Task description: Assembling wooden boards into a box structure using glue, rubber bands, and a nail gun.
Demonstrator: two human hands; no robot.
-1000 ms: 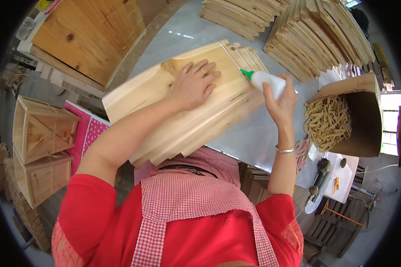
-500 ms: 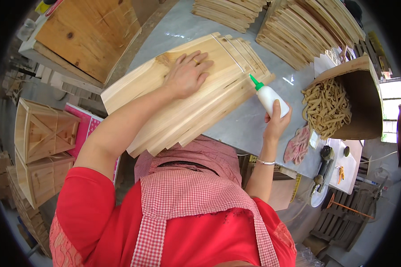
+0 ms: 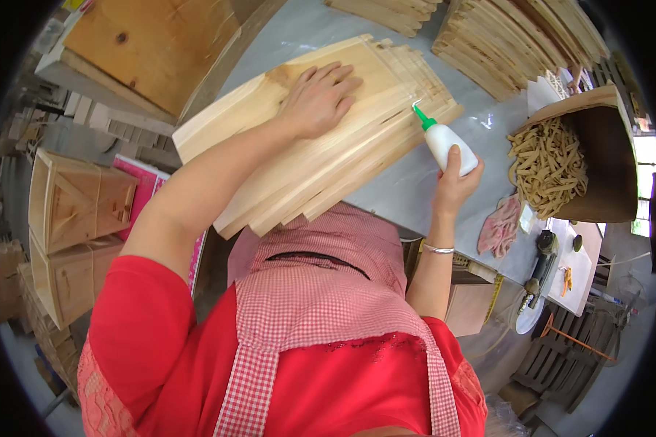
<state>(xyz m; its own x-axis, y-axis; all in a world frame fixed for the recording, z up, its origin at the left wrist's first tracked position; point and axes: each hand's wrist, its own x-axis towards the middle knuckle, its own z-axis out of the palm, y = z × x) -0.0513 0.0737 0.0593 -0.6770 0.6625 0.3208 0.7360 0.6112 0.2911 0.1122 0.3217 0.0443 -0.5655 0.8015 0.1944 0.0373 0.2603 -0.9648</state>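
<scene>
Head view: left hand (image 3: pixel 321 98) flat on wooden slats (image 3: pixel 357 156); right hand (image 3: pixel 453 186) gripping white glue bottle (image 3: pixel 448 143).

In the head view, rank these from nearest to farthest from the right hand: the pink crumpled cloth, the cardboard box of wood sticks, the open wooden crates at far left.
Measured from the right hand:
1. Pink crumpled cloth, on the grey table just below and right of the hand.
2. Cardboard box of pale wood sticks, farther right at the table's end.
3. Open wooden crates, far across on the person's left.

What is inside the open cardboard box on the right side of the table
The cardboard box lies tipped on its side, holding a heap of short pale wooden sticks. Its top flap and shadowed interior hide whatever lies deeper inside.
</scene>
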